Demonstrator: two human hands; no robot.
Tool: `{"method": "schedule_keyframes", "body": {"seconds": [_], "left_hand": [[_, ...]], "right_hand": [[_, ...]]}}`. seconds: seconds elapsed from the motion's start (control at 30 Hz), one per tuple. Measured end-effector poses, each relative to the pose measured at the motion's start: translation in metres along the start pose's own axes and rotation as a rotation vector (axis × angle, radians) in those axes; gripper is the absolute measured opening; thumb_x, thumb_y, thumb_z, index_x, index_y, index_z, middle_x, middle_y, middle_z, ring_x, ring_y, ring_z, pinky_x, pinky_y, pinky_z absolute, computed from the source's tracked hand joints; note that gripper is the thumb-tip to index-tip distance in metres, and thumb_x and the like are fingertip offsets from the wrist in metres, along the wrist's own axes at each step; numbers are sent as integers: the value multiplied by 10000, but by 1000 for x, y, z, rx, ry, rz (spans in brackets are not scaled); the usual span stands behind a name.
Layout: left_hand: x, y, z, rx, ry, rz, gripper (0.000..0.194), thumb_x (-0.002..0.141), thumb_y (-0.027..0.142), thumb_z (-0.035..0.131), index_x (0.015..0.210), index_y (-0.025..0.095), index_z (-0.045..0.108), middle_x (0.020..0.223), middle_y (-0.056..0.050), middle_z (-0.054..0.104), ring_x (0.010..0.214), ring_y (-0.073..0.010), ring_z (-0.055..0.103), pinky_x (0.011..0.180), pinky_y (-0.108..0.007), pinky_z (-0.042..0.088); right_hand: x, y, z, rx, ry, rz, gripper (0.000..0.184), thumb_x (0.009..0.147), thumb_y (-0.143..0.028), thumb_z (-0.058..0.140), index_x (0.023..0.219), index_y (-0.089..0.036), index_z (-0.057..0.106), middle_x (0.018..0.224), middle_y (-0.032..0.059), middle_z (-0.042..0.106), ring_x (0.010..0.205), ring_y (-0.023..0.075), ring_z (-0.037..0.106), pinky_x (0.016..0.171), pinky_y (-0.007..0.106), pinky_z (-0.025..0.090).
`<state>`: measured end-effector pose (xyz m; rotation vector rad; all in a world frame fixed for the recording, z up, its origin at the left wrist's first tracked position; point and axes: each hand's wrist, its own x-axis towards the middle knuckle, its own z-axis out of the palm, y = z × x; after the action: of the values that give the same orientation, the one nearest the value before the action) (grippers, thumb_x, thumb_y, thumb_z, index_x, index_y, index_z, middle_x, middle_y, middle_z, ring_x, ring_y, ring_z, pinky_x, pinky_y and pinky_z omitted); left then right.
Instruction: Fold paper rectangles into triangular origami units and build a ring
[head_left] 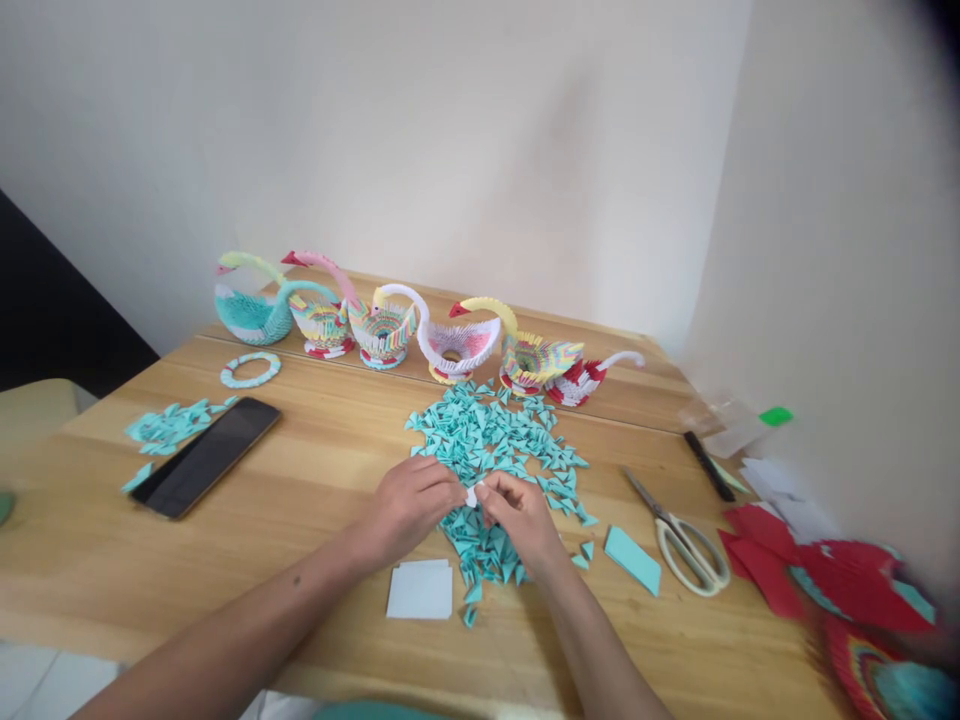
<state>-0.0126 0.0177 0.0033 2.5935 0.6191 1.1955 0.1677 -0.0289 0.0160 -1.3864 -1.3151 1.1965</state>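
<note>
Between my left hand [420, 500] and my right hand [521, 510] is a small piece of white paper [472, 496], pinched by the fingertips of both. Its fold is too small to make out. Both hands are closed, held over the near part of a heap of turquoise folded paper triangles [487, 430]. A stack of white paper rectangles [420, 590] lies on the table just below my left hand. To the right of my right hand rests a stack of turquoise paper rectangles [634, 560].
Several folded-paper swans [457, 345] line the table's back. At left are a paper ring [250, 370], turquoise pieces [169, 428] and a phone [206, 458]. Scissors [686, 550], a black pen-like object [709, 467], red paper [765, 555] and other paper craft pieces lie at right, near the wall.
</note>
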Motion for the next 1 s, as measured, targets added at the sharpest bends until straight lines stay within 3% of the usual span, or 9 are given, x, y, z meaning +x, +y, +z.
{"method": "schedule_keyframes", "body": {"seconds": [0.17, 0.27, 0.37, 0.47, 0.7, 1.0], "left_hand": [[-1, -1, 0, -53, -13, -52, 153, 902, 211, 554, 804, 167, 663, 769, -56, 692, 710, -153, 571, 681, -270, 379], [-1, -2, 1, -264, -43, -305, 159, 862, 297, 612, 799, 160, 661, 739, -45, 672, 687, -149, 567, 661, -255, 395], [-1, -5, 4, -614, -127, -605, 214, 828, 354, 633, 797, 143, 659, 705, -25, 649, 643, -131, 552, 609, -223, 408], [-2, -7, 7, -897, -205, -738, 300, 811, 418, 626, 773, 124, 665, 660, -16, 631, 583, -108, 523, 567, -207, 405], [-3, -8, 11, -1060, -179, -823, 403, 727, 510, 688, 765, 111, 658, 637, -13, 628, 536, -85, 503, 536, -197, 400], [0, -6, 10, -1082, -163, -846, 402, 713, 508, 708, 740, 109, 663, 635, -22, 656, 520, -78, 514, 525, -191, 405]], "right_hand": [[0, 1, 0, 2, -3, -24, 337, 820, -460, 583, 631, -183, 553, 513, -43, 493, 491, 104, 423, 506, 229, 333], [-1, 0, -1, -33, 43, -54, 338, 832, -458, 565, 628, -189, 548, 522, -40, 497, 504, 112, 441, 512, 230, 349], [-3, -3, -2, -129, 120, -130, 310, 845, -416, 549, 630, -193, 557, 549, -31, 505, 528, 119, 452, 522, 233, 362], [-5, -7, -1, -263, 170, -233, 249, 853, -351, 540, 667, -196, 595, 593, -14, 550, 556, 130, 470, 542, 242, 375], [-7, -10, 2, -503, 170, -446, 234, 879, -250, 517, 657, -203, 575, 582, -18, 534, 552, 130, 484, 571, 251, 371], [-7, -7, 4, -617, 190, -621, 210, 892, -208, 509, 704, -207, 601, 595, 0, 536, 570, 144, 488, 569, 266, 374]]}}
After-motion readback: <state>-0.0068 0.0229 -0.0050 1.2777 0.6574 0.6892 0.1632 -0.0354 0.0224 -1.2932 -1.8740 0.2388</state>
